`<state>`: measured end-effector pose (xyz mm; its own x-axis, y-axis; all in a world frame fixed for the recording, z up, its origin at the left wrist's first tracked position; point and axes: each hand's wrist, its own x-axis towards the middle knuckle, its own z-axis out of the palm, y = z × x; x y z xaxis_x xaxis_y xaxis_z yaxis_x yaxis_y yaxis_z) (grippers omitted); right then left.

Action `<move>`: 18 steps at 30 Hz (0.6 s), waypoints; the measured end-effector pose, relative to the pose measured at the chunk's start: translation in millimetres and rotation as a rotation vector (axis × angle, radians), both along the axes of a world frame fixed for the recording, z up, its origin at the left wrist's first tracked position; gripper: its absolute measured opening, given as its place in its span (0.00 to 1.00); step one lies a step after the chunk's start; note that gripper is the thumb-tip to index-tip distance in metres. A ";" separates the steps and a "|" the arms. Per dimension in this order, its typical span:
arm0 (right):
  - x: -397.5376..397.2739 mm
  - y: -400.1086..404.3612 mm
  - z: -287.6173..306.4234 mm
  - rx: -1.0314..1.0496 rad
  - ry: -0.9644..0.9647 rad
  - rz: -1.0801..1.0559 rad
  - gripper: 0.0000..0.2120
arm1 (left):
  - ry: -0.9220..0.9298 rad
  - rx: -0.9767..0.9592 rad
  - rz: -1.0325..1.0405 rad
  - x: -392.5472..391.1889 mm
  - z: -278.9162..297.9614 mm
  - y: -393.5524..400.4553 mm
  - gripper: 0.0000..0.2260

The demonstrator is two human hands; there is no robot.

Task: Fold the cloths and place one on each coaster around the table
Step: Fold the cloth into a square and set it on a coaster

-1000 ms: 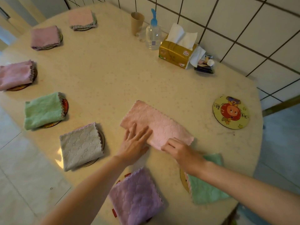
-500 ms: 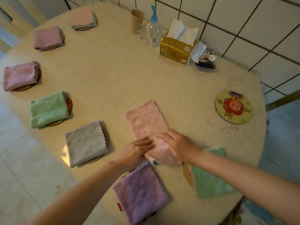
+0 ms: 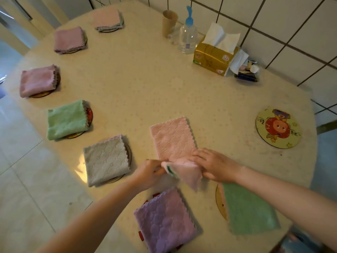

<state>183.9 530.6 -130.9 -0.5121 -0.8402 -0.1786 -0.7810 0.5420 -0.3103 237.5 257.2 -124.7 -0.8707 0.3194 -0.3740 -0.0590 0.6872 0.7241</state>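
Note:
A pink cloth (image 3: 173,139) lies folded in a long strip on the table near the front. My left hand (image 3: 149,171) pinches its near corner, lifted off the table. My right hand (image 3: 213,164) grips the near end from the right. A bare round coaster (image 3: 278,127) with a cartoon figure lies at the right. Folded cloths sit on coasters round the edge: purple (image 3: 164,220), green (image 3: 249,210), grey (image 3: 106,159), green (image 3: 66,119), pink (image 3: 37,80), pink (image 3: 68,39), pink (image 3: 108,19).
At the back by the tiled wall stand a paper cup (image 3: 169,22), a clear pump bottle (image 3: 187,35), a yellow tissue box (image 3: 214,56) and some small items (image 3: 247,72). The table (image 3: 145,79) ends close at the front and right.
The pink cloth was turned from slanting to pointing away from me. Both hands moved to its near end and now lift that end off the table.

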 end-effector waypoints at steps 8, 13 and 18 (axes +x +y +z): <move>-39.8 -48.5 15.9 -0.442 -0.496 -0.839 0.11 | -0.385 0.439 0.764 -43.1 2.6 4.7 0.22; -65.3 -70.2 6.0 -0.416 -0.493 -0.987 0.11 | -0.350 0.487 0.786 -53.5 5.6 7.5 0.11; -67.4 -73.1 -1.0 -0.442 -0.457 -1.009 0.04 | -0.261 0.491 0.731 -55.5 5.6 6.8 0.07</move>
<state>116.5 457.4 -131.9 -0.9410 -0.1294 -0.3127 0.1679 0.6237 -0.7634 181.9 264.1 -119.2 -0.8255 -0.1019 -0.5552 -0.5606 0.0332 0.8274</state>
